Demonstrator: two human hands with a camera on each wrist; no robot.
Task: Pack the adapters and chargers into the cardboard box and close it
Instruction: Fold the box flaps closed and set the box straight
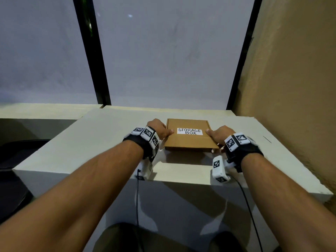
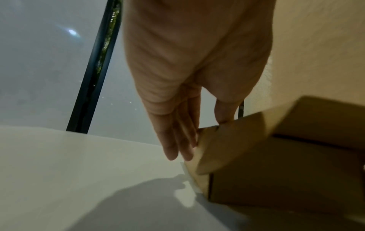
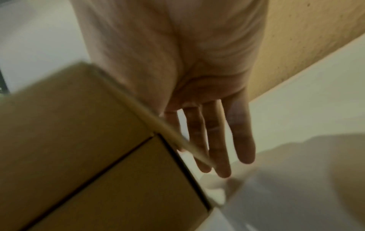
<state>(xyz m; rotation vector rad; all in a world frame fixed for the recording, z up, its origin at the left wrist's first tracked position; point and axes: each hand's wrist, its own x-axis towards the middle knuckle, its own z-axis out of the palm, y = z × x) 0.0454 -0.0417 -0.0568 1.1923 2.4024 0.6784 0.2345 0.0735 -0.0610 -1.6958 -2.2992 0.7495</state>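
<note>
While the head view shows the storage box [image 1: 190, 135] lidded on the counter [image 1: 101, 142], thumbs on top, wrist views show the left hand [image 2: 183, 93] and right hand [image 3: 197, 93] with straight fingers along its sides.

I see the brown cardboard box [image 1: 190, 140] lying flat just below centre of the head view, lid down; a white label [image 1: 189, 131] reading "STORAGE BOX" sits on its top; its near front wall faces the lower frame edge.

box [image 1: 189, 140]: brown | label [image 1: 189, 131]: white, black lettering | table [image 1: 101, 135]: cream
</note>
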